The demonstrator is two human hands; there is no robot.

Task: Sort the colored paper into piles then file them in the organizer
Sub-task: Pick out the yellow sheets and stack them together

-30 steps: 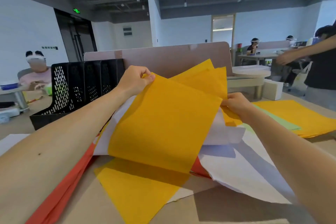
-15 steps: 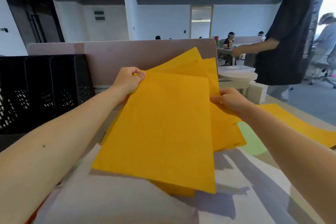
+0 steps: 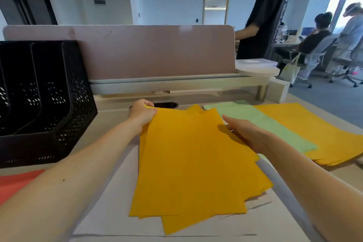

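Note:
A loose stack of orange-yellow sheets [image 3: 188, 165] lies on white paper [image 3: 110, 212] in front of me. My left hand [image 3: 142, 113] pinches the stack's far left corner. My right hand [image 3: 245, 133] rests with straight fingers on the stack's right edge. To the right lie light green sheets [image 3: 263, 122] and beyond them a second orange-yellow pile [image 3: 322, 133]. A red sheet [image 3: 13, 182] shows at the left edge. The black mesh organizer [image 3: 45, 100] with upright slots stands at the left.
A pinkish desk divider [image 3: 153, 51] and a low shelf [image 3: 176, 84] close off the back of the desk. A small white box [image 3: 278, 90] sits at the shelf's right end. A person in black [image 3: 263, 15] stands behind; others sit at the far right.
The orange-yellow sheets were held up in the air by both hands; now they lie flat on the white paper. My right hand has let go and rests open on them.

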